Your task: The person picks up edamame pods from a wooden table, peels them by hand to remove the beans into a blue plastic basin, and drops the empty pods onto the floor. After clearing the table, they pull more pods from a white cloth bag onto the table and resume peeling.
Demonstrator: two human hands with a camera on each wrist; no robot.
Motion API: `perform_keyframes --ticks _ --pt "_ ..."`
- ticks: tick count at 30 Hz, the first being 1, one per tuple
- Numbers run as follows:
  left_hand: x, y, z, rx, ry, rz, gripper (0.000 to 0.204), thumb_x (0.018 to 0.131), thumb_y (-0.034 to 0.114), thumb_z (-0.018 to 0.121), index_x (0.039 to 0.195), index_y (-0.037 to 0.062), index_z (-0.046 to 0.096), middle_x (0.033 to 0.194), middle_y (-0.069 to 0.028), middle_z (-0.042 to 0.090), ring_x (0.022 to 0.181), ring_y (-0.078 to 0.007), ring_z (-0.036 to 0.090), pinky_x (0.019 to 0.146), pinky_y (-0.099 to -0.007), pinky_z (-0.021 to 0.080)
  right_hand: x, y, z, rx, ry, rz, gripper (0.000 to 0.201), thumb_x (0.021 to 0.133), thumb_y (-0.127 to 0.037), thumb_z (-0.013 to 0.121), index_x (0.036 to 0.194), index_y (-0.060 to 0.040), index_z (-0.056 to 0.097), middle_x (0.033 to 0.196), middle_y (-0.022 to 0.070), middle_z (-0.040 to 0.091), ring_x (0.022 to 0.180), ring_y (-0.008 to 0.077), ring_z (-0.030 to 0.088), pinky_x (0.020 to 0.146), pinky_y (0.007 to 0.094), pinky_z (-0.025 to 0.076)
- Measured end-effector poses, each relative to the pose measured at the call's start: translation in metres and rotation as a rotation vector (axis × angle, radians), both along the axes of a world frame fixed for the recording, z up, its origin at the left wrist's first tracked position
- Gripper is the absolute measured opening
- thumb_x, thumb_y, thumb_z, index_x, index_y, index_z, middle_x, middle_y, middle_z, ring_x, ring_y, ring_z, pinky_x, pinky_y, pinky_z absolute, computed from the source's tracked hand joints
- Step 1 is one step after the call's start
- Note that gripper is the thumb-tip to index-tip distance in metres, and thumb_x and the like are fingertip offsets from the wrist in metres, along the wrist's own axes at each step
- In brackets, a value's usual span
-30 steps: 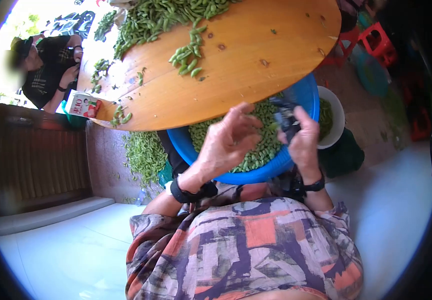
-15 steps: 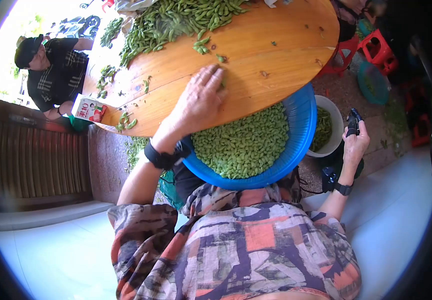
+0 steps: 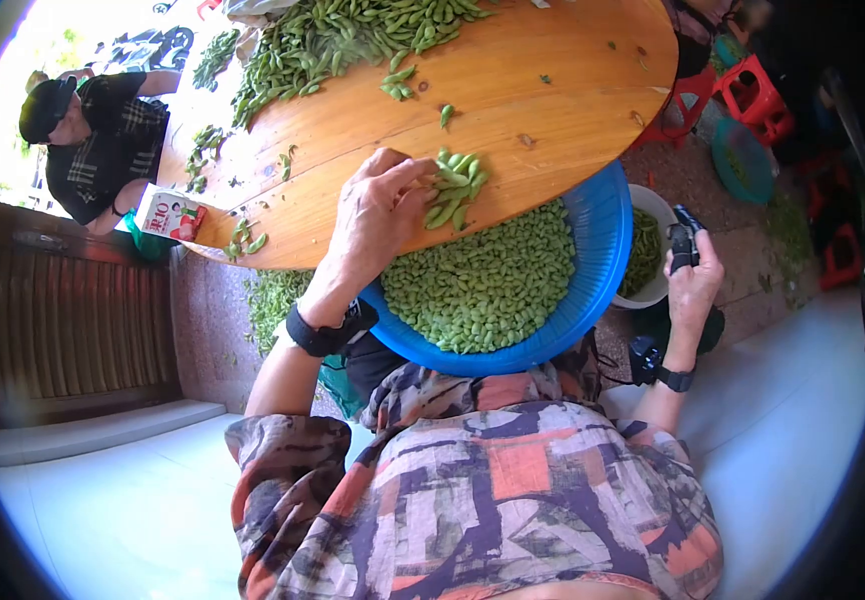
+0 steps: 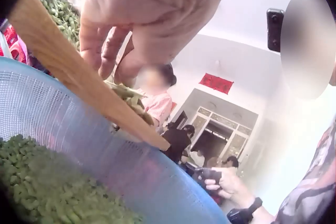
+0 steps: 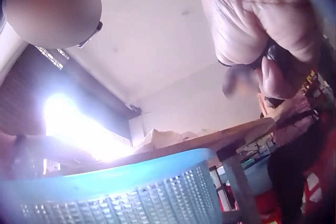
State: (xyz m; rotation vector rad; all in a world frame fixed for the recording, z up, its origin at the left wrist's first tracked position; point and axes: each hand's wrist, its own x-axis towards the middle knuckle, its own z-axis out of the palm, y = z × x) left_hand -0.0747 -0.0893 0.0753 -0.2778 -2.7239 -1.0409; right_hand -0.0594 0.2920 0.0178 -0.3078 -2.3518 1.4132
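My left hand (image 3: 378,215) rests on the table's near edge, its fingertips at a small bunch of green soybean pods (image 3: 458,185). In the left wrist view, the bent fingers of my left hand (image 4: 152,16) reach down over the edge to the pods (image 4: 131,100). Out to the right of the basin, my right hand (image 3: 695,285) holds a small black tool (image 3: 686,240), its exact kind unclear. In the right wrist view, the fingers partly hide the black tool (image 5: 275,56). Below the table edge, a blue basin (image 3: 608,250) holds many shelled green soybeans (image 3: 483,285).
A big heap of pods (image 3: 333,50) covers the far left of the wooden table (image 3: 553,120). A printed carton (image 3: 168,215) stands at its left edge. Beside the basin is a white bucket (image 3: 665,210) with green husks. Red stools (image 3: 753,95) and a seated person (image 3: 103,145) are farther off.
My left hand went from over the basin onto the table, and the pods now lie bunched nearer its edge. My right hand moved from the basin out to the right, still with the black tool.
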Motion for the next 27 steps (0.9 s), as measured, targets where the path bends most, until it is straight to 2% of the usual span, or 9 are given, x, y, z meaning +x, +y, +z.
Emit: perform_keyframes --ticks 5,9,14,18,20,21,23,24,27 --pt "-0.01 0.009 0.004 -0.101 0.092 -0.039 0.034 0.082 0.0 0.066 0.114 0.0087 0.068 0.101 -0.0097 0.059 0.078 -0.0214 0.063 0.073 -0.0346 0.053 0.003 -0.025 0.011 0.052 0.013 0.112 0.018 0.094 -0.01 0.059 0.109 -0.0036 0.067 0.066 -0.0032 0.051 0.058 0.0038 0.047 0.051 0.0219 0.04" --pt "-0.017 0.009 0.014 -0.198 0.156 -0.208 0.036 0.08 -0.002 0.065 0.115 0.0084 0.066 0.105 -0.0125 0.059 0.08 -0.0289 0.065 0.074 -0.038 0.053 0.004 -0.036 0.014 0.049 0.021 0.201 0.018 0.093 -0.007 0.06 0.107 0.0034 0.064 0.083 0.005 0.062 0.076 0.009 0.055 0.07 0.0267 0.049" --pt "-0.029 0.006 0.025 -0.284 0.085 -0.291 0.029 0.077 -0.005 0.063 0.104 0.0051 0.066 0.103 -0.0135 0.064 0.087 -0.0367 0.064 0.076 -0.0415 0.053 0.005 -0.048 0.015 -0.018 0.035 0.278 0.019 0.093 -0.007 0.06 0.109 0.0032 0.065 0.083 0.0065 0.065 0.079 0.0096 0.057 0.073 0.0271 0.049" --pt "-0.034 -0.001 0.015 -0.231 0.181 -0.264 0.024 0.078 -0.005 0.063 0.101 0.0037 0.066 0.094 -0.0103 0.066 0.082 -0.0308 0.066 0.071 -0.037 0.053 0.009 -0.055 0.02 0.036 -0.05 0.287 0.02 0.093 -0.006 0.059 0.111 0.0022 0.065 0.087 0.0078 0.067 0.081 0.0099 0.058 0.076 0.027 0.049" --pt "-0.028 0.0 0.016 -0.008 0.105 -0.119 0.016 0.083 -0.004 0.063 0.098 0.0015 0.064 0.089 -0.0064 0.067 0.075 -0.019 0.065 0.063 -0.0302 0.051 0.013 -0.065 0.024 0.036 -0.009 0.344 0.021 0.092 -0.005 0.059 0.111 0.0021 0.065 0.089 0.0082 0.068 0.082 0.0105 0.059 0.078 0.0282 0.049" --pt "-0.023 0.0 0.015 -0.006 0.099 -0.127 0.016 0.083 -0.004 0.063 0.098 0.0015 0.064 0.089 -0.0064 0.067 0.075 -0.019 0.065 0.063 -0.0302 0.051 0.015 -0.074 0.026 -0.098 -0.019 0.381 0.021 0.091 -0.005 0.059 0.111 0.0024 0.065 0.091 0.0084 0.069 0.085 0.0132 0.06 0.082 0.0297 0.048" --pt "-0.008 0.004 0.014 0.303 -0.101 -0.049 0.01 0.089 -0.002 0.06 0.099 0.001 0.061 0.087 -0.0045 0.066 0.069 -0.0091 0.06 0.057 -0.0239 0.048 0.02 -0.084 0.028 -0.187 -0.102 0.489 0.022 0.092 -0.005 0.054 0.11 0.0002 0.066 0.079 0.0033 0.064 0.069 0.0086 0.057 0.065 0.0251 0.047" --pt "0.003 0.011 0.017 0.308 -0.11 -0.056 0.01 0.089 -0.002 0.06 0.099 0.001 0.061 0.087 -0.0045 0.066 0.069 -0.0091 0.06 0.057 -0.0239 0.048 0.023 -0.088 0.029 -0.319 -0.201 0.551 0.022 0.092 -0.006 0.053 0.109 -0.0004 0.066 0.074 0.0009 0.061 0.063 0.006 0.054 0.058 0.0229 0.045" --pt "0.041 0.041 0.016 0.862 -0.411 -0.189 0.011 0.092 -0.001 0.061 0.102 0.0013 0.058 0.084 -0.0054 0.065 0.064 -0.0075 0.058 0.055 -0.0221 0.047 0.025 -0.111 0.045 -0.679 -0.271 0.827 0.018 0.093 -0.012 0.051 0.101 0.0011 0.062 0.064 -0.0035 0.051 0.054 0.0024 0.046 0.048 0.0191 0.038"
